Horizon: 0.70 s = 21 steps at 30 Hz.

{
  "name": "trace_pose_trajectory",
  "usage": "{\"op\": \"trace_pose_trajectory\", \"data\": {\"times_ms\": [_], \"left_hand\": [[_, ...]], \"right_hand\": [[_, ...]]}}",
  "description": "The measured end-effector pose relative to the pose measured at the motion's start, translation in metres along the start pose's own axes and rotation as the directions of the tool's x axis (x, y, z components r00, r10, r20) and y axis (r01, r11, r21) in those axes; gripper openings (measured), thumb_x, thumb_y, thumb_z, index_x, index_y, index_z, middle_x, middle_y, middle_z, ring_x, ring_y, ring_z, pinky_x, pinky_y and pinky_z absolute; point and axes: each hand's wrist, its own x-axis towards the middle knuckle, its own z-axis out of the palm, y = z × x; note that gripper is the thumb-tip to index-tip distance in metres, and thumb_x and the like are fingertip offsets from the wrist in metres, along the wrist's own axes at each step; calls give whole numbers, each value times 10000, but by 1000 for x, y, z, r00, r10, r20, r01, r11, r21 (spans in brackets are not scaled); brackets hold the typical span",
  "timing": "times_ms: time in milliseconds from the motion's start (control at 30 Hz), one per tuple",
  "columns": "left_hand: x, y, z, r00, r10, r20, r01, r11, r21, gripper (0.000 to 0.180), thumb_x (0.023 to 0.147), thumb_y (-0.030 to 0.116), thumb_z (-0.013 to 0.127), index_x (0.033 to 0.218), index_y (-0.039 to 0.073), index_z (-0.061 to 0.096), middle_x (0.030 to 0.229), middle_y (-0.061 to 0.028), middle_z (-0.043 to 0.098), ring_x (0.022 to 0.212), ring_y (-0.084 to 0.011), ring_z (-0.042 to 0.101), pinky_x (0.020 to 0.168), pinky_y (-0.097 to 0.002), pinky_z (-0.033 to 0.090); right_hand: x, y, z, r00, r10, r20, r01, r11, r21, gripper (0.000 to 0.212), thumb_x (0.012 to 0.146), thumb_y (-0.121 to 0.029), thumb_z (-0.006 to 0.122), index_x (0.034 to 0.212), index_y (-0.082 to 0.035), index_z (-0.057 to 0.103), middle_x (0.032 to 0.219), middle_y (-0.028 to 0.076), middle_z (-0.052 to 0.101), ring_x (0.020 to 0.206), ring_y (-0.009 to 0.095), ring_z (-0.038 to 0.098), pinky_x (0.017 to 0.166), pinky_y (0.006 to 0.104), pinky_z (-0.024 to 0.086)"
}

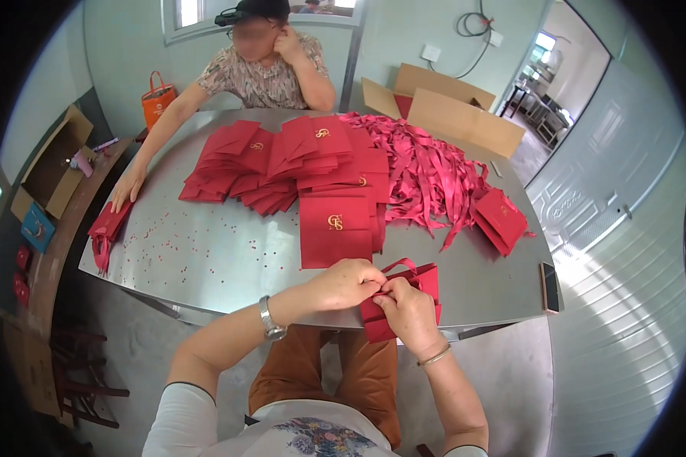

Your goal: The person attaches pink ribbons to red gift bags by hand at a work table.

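At the table's near edge, a small red paper bag (428,283) is between my two hands, with a loop of red ribbon (401,263) standing up from it. My left hand (347,283) reaches in from the left, its fingertips pinched on the ribbon at the bag. My right hand (410,311) is closed over the bag, thumb and index finger meeting the left fingertips. What lies exactly between the fingertips is hidden. Just beyond, a flat red bag with a gold emblem (335,232) lies on the front of a stack.
Fanned stacks of red bags (229,152) and a heap of red ribbons (434,171) cover the metal table's (198,263) middle. More red bags (501,219) and a phone (549,287) lie right. Opposite, a person's hand (129,185) touches ribboned bags (108,228). Cardboard box (453,114) stands behind.
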Motion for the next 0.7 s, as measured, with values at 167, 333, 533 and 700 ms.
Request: {"op": "trace_pose_trajectory", "data": {"times_ms": [167, 333, 533, 700], "left_hand": [[10, 8, -26, 974, -36, 223, 20, 997, 76, 173, 873, 142, 624, 985, 30, 693, 921, -139, 628, 896, -298, 631, 782, -373, 502], [8, 9, -36, 957, 172, 234, -194, 978, 76, 147, 846, 129, 623, 881, 6, 696, 916, -146, 602, 914, -309, 599, 810, -397, 480], [3, 2, -30, 960, 224, 169, -243, 965, 101, 131, 819, 124, 622, 792, 8, 677, 887, -142, 599, 905, -314, 593, 799, -402, 482], [0, 4, -29, 941, 315, 123, -335, 918, 211, 95, 808, 117, 614, 796, 40, 669, 950, -123, 597, 933, -316, 581, 795, -418, 491]], "right_hand": [[2, -10, -5, 999, 37, 33, -36, 999, -30, 233, 769, -167, 774, 843, -48, 588, 713, 108, 661, 641, 295, 656, 574, 383, 519], [5, -20, -4, 996, 54, 65, -50, 997, -54, 234, 781, -210, 767, 854, -50, 611, 710, 112, 662, 644, 299, 655, 585, 398, 512], [3, -18, 1, 997, 62, 35, -65, 995, 78, 237, 761, -160, 786, 861, -43, 606, 704, 127, 655, 628, 289, 652, 568, 372, 508], [4, -21, -1, 999, 37, 29, -40, 994, 100, 238, 769, -153, 774, 856, -40, 583, 719, 138, 648, 648, 312, 650, 572, 391, 511]]}}
